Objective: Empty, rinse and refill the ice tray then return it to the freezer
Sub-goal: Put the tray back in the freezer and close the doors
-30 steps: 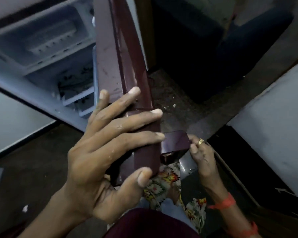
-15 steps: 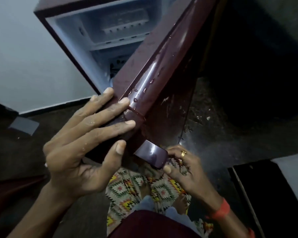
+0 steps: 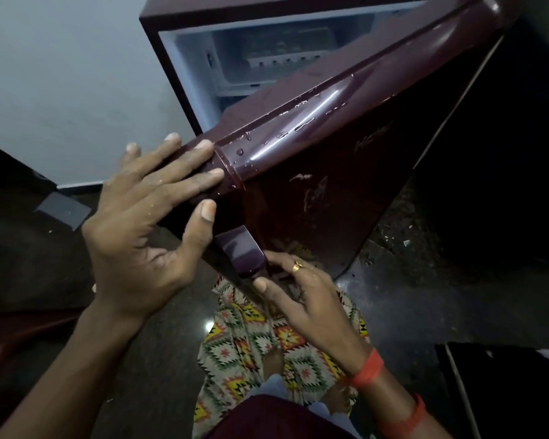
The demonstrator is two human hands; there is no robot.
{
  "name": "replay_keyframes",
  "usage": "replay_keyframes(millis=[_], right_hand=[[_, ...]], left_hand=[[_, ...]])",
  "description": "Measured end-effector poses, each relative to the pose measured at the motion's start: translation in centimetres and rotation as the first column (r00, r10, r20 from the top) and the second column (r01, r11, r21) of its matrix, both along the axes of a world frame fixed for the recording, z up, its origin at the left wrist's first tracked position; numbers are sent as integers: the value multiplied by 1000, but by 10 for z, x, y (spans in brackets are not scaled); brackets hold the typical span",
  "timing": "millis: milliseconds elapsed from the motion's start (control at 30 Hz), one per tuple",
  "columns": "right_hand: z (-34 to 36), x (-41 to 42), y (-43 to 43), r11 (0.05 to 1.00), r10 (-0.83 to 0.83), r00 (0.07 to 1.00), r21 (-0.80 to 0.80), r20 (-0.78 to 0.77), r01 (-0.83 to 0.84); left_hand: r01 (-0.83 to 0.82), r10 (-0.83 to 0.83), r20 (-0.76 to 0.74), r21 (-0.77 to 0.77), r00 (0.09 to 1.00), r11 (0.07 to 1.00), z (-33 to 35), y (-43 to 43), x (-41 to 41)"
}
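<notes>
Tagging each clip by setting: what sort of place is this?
Probably a room in a home: a maroon fridge with its door open on the freezer compartment, a plain painted wall beside it and a dark floor.

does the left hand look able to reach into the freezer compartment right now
Probably yes: the fridge door is swung open, and the freezer compartment shows unblocked on the left hand's side. That hand grips the door's edge, though, so it would have to let go first.
</notes>
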State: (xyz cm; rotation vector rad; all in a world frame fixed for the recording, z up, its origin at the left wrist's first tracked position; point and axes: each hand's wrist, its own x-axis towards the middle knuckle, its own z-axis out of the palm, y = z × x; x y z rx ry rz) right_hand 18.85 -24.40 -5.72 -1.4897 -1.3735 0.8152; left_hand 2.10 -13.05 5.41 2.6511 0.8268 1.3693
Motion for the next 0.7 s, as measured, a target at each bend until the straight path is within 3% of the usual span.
replay_keyframes(millis=[200,700], right_hand=[[0,-19,46,1000,-6,998,-27,57,7],[13,-39,150,996,-70,966,-43,249,84]], left_hand=[[-107,111,30,-115,993,988,0,38,-5],[-105,116,35,-226,993,969,2,134,-5]])
